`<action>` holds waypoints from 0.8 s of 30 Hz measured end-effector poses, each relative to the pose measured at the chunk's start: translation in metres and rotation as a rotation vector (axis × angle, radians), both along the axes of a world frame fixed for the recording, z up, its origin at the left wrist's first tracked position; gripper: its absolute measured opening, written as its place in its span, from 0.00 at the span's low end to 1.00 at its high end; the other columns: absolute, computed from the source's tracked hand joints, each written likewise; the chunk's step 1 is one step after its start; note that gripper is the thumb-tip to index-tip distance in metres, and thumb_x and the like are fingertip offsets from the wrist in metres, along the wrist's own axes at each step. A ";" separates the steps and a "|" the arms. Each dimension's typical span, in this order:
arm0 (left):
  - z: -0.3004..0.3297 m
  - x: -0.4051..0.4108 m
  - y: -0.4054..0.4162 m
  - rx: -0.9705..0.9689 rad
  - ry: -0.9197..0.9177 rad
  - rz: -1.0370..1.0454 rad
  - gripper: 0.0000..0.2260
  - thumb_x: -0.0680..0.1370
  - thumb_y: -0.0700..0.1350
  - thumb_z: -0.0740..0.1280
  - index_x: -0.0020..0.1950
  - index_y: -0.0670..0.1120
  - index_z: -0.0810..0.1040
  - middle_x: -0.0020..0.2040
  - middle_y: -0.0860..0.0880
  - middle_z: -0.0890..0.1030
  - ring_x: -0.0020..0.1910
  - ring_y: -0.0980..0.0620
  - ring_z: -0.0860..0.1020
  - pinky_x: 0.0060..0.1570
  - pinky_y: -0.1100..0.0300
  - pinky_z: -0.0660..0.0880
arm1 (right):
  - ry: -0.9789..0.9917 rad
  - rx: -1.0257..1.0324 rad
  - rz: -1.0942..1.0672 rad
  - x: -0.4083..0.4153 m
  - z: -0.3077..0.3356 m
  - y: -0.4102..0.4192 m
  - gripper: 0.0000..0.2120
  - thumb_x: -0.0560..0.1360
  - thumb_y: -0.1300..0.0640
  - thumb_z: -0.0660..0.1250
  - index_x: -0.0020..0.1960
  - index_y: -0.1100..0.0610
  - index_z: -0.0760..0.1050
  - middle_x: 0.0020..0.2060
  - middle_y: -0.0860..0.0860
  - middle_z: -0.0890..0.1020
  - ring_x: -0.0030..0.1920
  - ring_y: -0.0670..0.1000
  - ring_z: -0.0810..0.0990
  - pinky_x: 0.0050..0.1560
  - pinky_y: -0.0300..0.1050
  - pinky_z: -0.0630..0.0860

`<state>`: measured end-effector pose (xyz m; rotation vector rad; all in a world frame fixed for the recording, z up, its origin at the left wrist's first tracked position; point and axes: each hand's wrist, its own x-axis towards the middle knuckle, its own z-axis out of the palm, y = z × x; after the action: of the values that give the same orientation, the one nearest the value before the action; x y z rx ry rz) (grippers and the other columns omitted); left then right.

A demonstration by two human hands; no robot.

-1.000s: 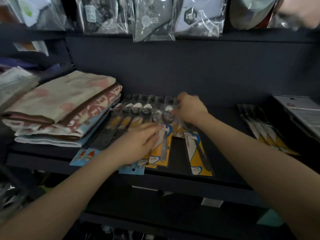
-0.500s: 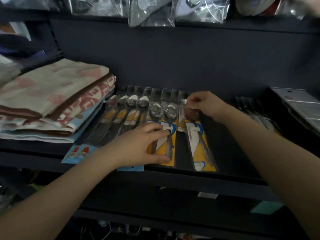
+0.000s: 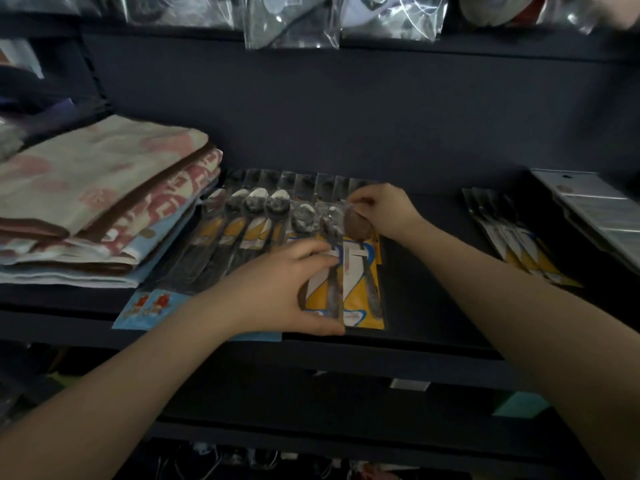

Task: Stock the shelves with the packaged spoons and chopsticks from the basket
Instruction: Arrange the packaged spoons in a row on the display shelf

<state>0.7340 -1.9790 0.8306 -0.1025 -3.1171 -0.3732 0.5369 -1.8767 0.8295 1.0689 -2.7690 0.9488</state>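
Right hand pinches the spoon packet's top; left hand grips its lower edge.

shelf: folded towels frame left | packaged spoons in a row at centre, just right of towels | second packet fan right, well apart | hanging bags along frame top

We see packaged spoons lying flat, overlapping in a row on the dark shelf, apparently yellow-carded.
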 end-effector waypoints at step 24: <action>0.022 -0.045 0.065 0.039 0.220 -0.041 0.26 0.76 0.57 0.59 0.73 0.58 0.58 0.69 0.57 0.68 0.64 0.57 0.70 0.60 0.57 0.72 | -0.076 0.457 -0.480 -0.056 0.000 0.144 0.32 0.75 0.42 0.60 0.70 0.63 0.62 0.70 0.64 0.66 0.68 0.66 0.66 0.68 0.57 0.65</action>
<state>0.6885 -1.9143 0.8527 -0.1935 -2.8933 -0.3940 0.4805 -1.7325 0.8296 0.3402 -3.1603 0.3137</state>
